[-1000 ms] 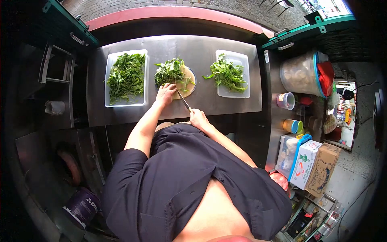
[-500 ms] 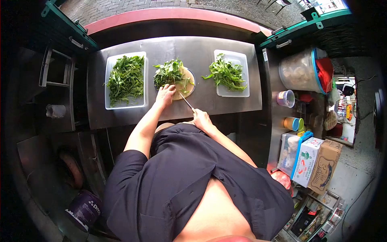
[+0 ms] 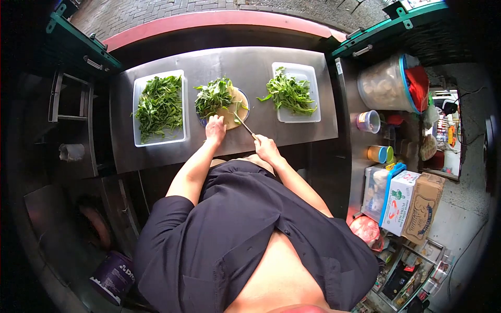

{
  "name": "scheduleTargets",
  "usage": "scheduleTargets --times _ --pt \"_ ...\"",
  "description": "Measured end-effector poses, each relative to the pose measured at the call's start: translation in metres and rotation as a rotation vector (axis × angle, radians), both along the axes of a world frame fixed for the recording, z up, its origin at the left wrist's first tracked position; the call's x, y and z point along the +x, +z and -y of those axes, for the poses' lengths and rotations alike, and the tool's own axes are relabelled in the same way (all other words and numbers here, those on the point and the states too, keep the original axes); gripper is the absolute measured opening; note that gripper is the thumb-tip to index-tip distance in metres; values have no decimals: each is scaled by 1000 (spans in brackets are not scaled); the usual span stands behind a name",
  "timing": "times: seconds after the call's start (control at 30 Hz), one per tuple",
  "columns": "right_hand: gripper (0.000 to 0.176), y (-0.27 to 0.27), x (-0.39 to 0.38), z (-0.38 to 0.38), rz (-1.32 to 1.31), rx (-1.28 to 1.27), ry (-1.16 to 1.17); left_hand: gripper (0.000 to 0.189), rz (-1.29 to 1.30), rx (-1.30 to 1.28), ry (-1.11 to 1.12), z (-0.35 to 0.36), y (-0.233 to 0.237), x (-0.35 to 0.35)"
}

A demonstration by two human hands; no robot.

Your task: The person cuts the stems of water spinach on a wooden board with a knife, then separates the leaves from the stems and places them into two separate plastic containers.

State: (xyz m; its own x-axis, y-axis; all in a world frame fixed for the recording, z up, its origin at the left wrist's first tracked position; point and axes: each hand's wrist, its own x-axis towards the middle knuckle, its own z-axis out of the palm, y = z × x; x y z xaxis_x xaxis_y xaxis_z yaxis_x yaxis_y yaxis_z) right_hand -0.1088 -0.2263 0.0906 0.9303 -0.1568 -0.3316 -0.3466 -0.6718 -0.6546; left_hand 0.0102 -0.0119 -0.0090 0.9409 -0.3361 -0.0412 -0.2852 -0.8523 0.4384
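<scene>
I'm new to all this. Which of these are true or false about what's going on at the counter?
1. The left tray and the right tray both hold leaves. True.
2. The right hand holds a knife. True.
3. The left hand lies in the left tray. False: it rests by the greens on the board.
4. The board is square. False: it is round.

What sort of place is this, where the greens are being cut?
Likely a street food stall: a steel counter with trays of leafy greens, the right hand cutting with a knife on a round board, brick paving just beyond, stock cartons beside.
</scene>
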Motion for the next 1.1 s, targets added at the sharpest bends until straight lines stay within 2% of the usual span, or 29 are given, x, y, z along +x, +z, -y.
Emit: scheduleTargets --times 0.07,0.13,0.27,0.37,0.43,0.57,0.7,0.8,1.1 --pt "25 -1 -8 2 -36 -8 11 29 0 -46 56 4 -6 0" --pt "27 7 -13 1 -133 8 -4 24 -127 -84 134 5 -9 3" --pt "27 9 -13 3 -152 -42 -8 17 -170 -116 224 5 -3 4" --pt "29 5 -3 7 -129 -69 0 14 -201 -229 293 8 4 1" --pt "30 2 7 12 -99 -69 13 14 -141 -438 379 13 8 -2" --pt "31 9 18 14 -61 -34 23 15 -114 -629 453 22 20 -17" --pt "31 6 16 10 -70 -24 36 19 -177 -587 500 20 0 -25" --pt "29 3 9 4 -135 -15 36 15 -242 -492 670 10 -23 -24" --pt "30 2 -12 -17 -96 29 65 12 -205 -440 532 9 -28 -23"
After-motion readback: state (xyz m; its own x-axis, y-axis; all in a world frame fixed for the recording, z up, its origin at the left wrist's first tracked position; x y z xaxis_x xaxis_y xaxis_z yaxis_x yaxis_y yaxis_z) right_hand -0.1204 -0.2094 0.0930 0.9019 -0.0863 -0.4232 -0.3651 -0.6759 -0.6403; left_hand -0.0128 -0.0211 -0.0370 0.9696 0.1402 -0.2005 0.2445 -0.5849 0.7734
